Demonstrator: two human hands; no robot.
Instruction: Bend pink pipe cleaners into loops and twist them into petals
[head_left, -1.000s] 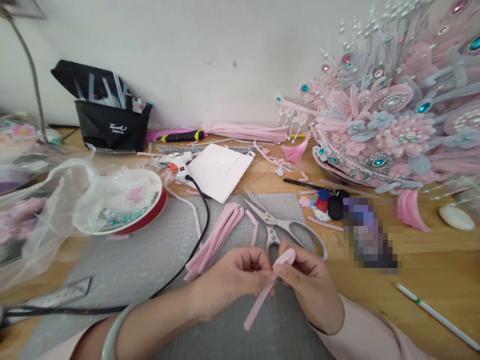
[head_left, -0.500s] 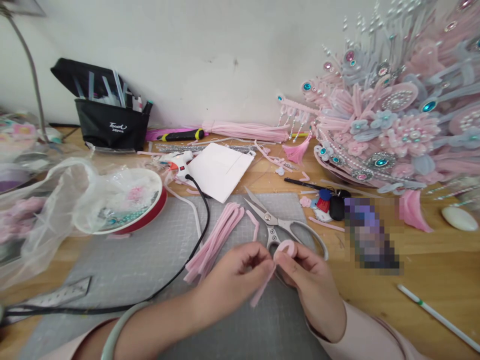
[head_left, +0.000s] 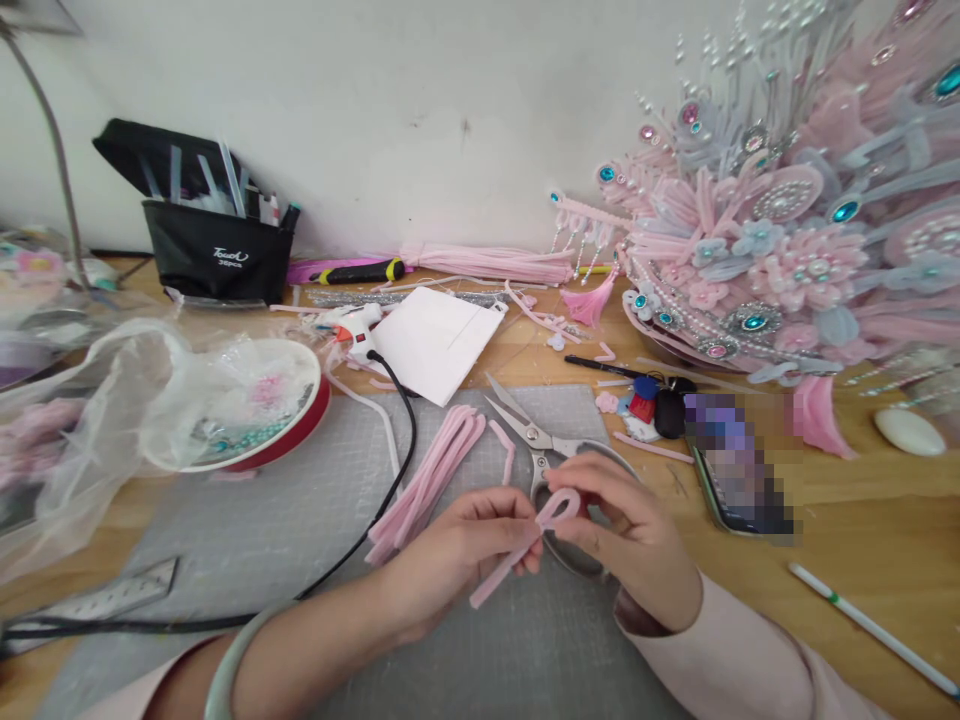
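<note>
A pink pipe cleaner point(head_left: 499, 578), bent into a small teardrop loop with a straight tail, is between my two hands over the grey cutting mat. My left hand point(head_left: 469, 545) pinches it where the loop closes, and the tail points down to the left. Around the loop's rounded end curl the fingers of my right hand point(head_left: 637, 535), its index finger above and thumb below. Behind that hand lie metal scissors point(head_left: 532, 433), blades apart, their handles partly hidden. A bundle of folded pink pipe cleaners point(head_left: 431, 480) and a short bent piece point(head_left: 503, 452) rest nearby.
A black cord point(head_left: 360, 540) crosses the cutting mat point(head_left: 247, 530) from the glue gun point(head_left: 356, 328). At left stands a red-rimmed bowl point(head_left: 300, 435) of beads. A phone point(head_left: 739, 470), keys point(head_left: 643, 400) and a large beaded pink headdress point(head_left: 780, 240) occupy the right side.
My right hand has loosened and lifted its index finger, so more of the loop shows. The loop looks narrower, and its tail has swung to the left.
</note>
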